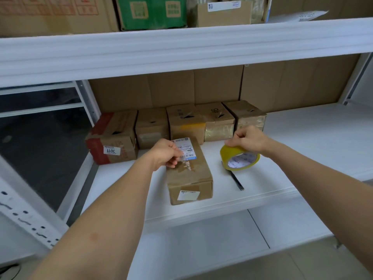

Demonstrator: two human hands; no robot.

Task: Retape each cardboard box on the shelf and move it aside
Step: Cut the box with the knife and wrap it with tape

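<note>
Front box: a closed cardboard box [189, 174] lay lengthwise at the centre of the frame on the white shelf [292, 142], with a printed label on its far top and another on its near end; its contents were not visible.
Back row: five sealed boxes [177, 124] stood side by side behind it against the cardboard backing, the leftmost with red edges and a tag reading 3011; what they held could not be seen.
Upper shelf: along the top of the frame sat a brown carton, a green box [152, 12] and a smaller labelled box, all cut off by the frame's upper edge.
Tape: a yellow tape roll [239, 158] stood tilted on the shelf just right of the front box, its upper rim under your hand.
Dark strip: a thin black object [237, 179] lay below the roll; it was too small to identify.
Left hand: your left hand [165, 154] rested on the far left top of the front box, fingers curled and pinching at the label's edge.
Right hand: your right hand [249, 139] reached in from the right, fingers curled down over the top of the roll and gripping it.
</note>
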